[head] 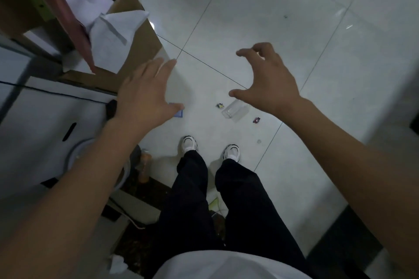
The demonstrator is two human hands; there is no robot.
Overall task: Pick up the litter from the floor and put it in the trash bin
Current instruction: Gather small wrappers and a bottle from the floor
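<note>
On the white tiled floor ahead of my shoes lies a clear plastic cup (234, 111) on its side. A small dark and yellow wrapper (220, 105) sits just left of it. A purple wrapper (257, 120) lies to its right. A blue scrap (179, 112) shows partly under my left hand. A tiny pale bit (259, 141) lies near my right shoe. My left hand (145, 95) is held flat, fingers apart, holding nothing. My right hand (267, 79) hovers above the cup with curled, spread fingers, also holding nothing. No trash bin is clearly visible.
An open cardboard box (136, 52) with white paper inside stands at the upper left. White cartons (45, 120), a round white object and a black cable fill the left side. A crumpled tissue (118, 264) lies at the bottom left. A dark strip borders the floor at lower right.
</note>
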